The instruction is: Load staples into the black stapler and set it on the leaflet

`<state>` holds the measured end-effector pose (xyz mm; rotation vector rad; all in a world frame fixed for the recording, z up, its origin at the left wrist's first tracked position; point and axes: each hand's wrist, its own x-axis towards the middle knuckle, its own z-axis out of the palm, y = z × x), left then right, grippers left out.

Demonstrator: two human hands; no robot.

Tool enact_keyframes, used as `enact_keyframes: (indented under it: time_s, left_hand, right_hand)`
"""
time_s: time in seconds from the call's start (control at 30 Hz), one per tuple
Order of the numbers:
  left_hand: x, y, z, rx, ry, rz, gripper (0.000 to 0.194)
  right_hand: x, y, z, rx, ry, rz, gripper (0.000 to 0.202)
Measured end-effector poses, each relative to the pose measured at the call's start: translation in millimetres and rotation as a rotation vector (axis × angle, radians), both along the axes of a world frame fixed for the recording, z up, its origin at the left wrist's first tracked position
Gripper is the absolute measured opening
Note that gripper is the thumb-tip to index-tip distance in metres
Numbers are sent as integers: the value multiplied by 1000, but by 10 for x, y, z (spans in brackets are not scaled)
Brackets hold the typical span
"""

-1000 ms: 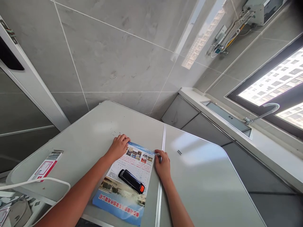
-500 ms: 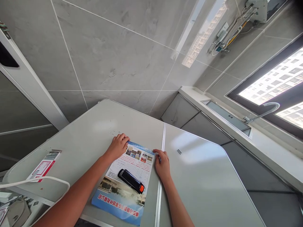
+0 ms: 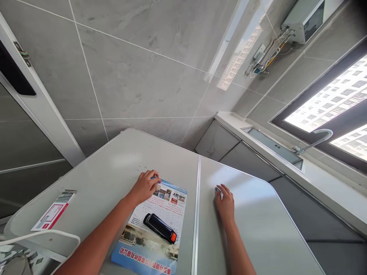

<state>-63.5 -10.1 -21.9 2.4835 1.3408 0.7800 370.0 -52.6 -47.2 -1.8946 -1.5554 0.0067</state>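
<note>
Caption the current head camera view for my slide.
Left hand at a printed sheet bearing a black stapler, right hand at a small metal strip across the table seam.

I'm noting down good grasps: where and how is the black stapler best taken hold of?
Probably pinch the black stapler across its middle, coming from above and the right: it lies long and narrow on the printed sheet, its top uncovered, with the left forearm on the other side.

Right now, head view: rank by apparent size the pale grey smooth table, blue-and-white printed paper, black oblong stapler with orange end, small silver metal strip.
1. Table
2. Printed paper
3. Black stapler
4. Silver strip, partly hidden at the right hand, yet clearly smallest
</note>
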Motion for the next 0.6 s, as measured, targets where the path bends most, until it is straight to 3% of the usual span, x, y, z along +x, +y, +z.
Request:
enact_keyframes:
  time_s: [0.13,0.3,0.43,0.53,0.6]
  left_hand:
    - [-11,-47,81,-12,1,-76,18]
    - [-3,-45,44,-88,16,-123,23]
    - [8,-26,-23,-93,11,-98,27]
    - [10,-30,-16,-91,9,-92,28]
    - [11,-40,10,-95,15,-87,28]
  right_hand:
    - [229,70,-47,-61,-23,112,35]
    - [116,40,-25,-23,-39,91,36]
    - [-388,143,157,-5,53,96,36]
    - [-992,369,308,-10,67,257,31]
    - [-1385,559,363,-107,-29,365,31]
